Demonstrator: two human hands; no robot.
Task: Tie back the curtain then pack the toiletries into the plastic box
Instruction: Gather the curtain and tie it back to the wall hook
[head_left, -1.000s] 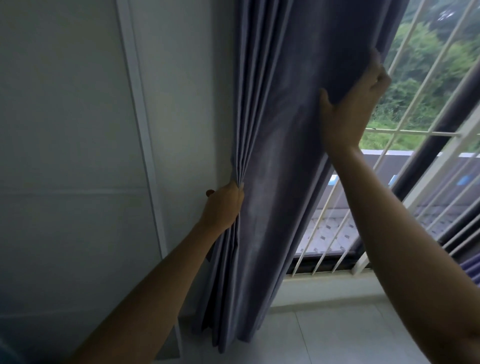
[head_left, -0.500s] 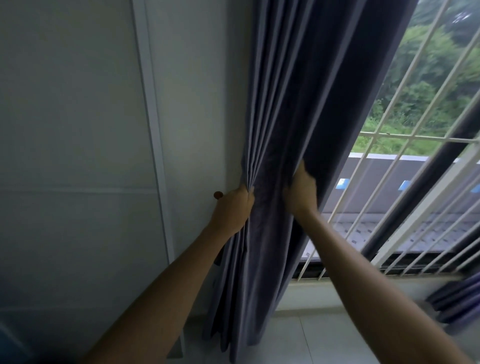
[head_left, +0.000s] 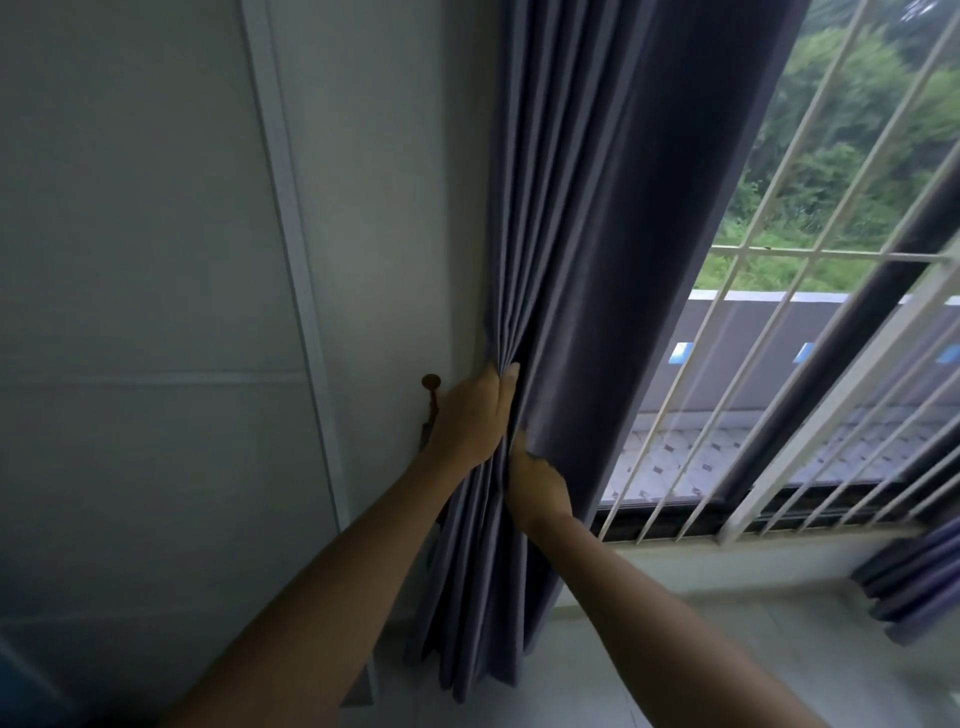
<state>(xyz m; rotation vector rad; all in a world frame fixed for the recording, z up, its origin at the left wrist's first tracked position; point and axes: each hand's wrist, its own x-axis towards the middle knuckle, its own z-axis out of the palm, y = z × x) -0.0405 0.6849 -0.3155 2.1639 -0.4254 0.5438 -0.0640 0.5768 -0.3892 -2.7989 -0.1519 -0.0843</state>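
Two hands on curtain (head_left: 597, 260) | left hand (head_left: 470, 415) clenches gathered pleats beside wall hook (head_left: 431, 383) | right hand (head_left: 537, 486) grips folds just below

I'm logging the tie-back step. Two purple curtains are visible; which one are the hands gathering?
The tall curtain beside the wall, bunched by the left hand and right hand. The other curtain, at the lower right edge, is untouched.

A pale tiled floor (head_left: 727, 670) runs along the foot of the wall and window. The grey curtain (head_left: 597, 260) hangs down to it, its gathered folds ending at or just above the tiles. Another bunch of purple-grey fabric (head_left: 914, 587) sits low at the right edge.
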